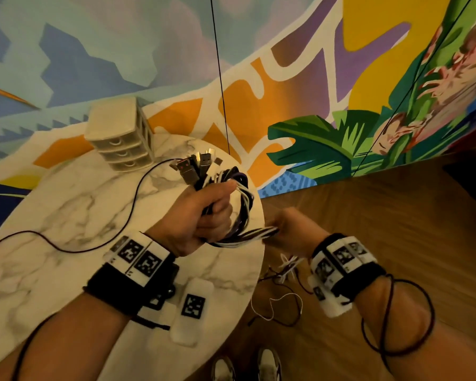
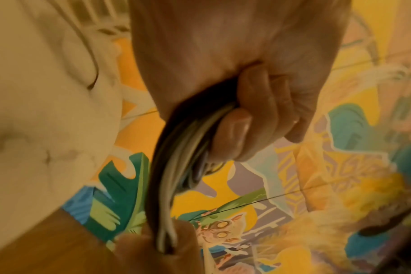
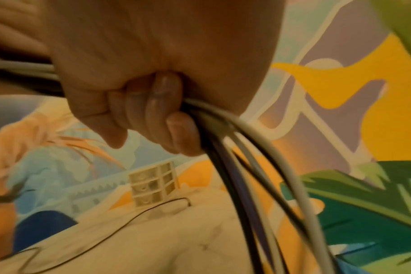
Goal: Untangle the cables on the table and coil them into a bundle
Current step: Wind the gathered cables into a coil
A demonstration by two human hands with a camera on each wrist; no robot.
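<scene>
My left hand [image 1: 212, 215] grips a coiled bundle of white, black and purple cables [image 1: 239, 204] above the marble table's [image 1: 66, 204] right edge. Several USB plugs [image 1: 195, 166] stick up out of the fist. To its right, off the table, my right hand [image 1: 289, 229] holds the strands [image 1: 259, 233] that run out of the coil. In the left wrist view the fingers [image 2: 242, 120] curl round the cables [image 2: 169, 176], which lead down into my right hand [image 2: 153, 250]. The right wrist view has fingers [image 3: 157, 111] curled round the cables [image 3: 246, 166] too.
A small beige drawer unit [image 1: 121, 133] stands at the table's far side. A thin black cable [image 1: 138, 193] snakes over the tabletop, and a white tagged block [image 1: 193, 306] lies near the front. Loose cable ends [image 1: 283, 270] dangle over the wooden floor [image 1: 396, 202]. A painted wall rises behind.
</scene>
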